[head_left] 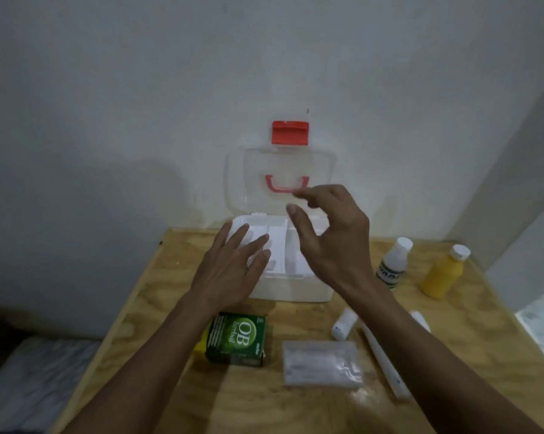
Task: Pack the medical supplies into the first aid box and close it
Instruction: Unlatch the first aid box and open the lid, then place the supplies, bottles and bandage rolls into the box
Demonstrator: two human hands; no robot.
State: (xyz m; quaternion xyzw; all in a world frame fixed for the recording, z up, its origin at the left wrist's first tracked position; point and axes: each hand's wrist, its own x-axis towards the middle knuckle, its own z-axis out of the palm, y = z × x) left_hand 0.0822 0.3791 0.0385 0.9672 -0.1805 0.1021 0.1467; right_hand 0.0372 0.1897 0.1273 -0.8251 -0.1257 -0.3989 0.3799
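On a plywood table [471,346], the white first aid box [295,289] stands against the wall with its clear lid [255,177] propped open, packing apparently not yet begun. Both hands hover over its tray, the left hand [233,270] flat with fingers spread, the right hand [336,242] loosely open, holding nothing. The next move calls for picking a supply from the table, perhaps the green carton [237,339] marked "OB herbal".

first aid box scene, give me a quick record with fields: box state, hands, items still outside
box: white first aid box, clear lid open, leaning back against the wall
latch: red, at top of lid
left hand: open, flat over the tray
right hand: open, raised, holding nothing
outside: green carton, clear packet, white bottle, yellow bottle
table: plywood
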